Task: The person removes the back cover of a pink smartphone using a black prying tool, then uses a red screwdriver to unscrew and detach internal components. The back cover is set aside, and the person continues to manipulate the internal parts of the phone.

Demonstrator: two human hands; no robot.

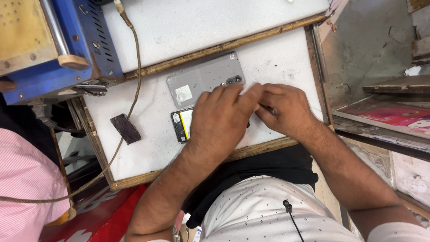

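An opened smartphone (182,124) lies on the white work board (148,152), its battery and inner parts showing at the left end. My left hand (219,118) lies flat over most of it, pressing down. My right hand (286,107) rests beside it on the right, fingertips meeting the left hand's fingers over the phone's hidden end. What the fingertips pinch is hidden. The phone's grey back cover (204,78), with camera rings, lies loose just behind the hands.
A small dark rectangular piece (126,128) lies on the board to the left. A blue machine (49,45) stands at the back left, with a braided cable (134,67) running across the board. Another person's pink sleeve (24,179) is at the left edge.
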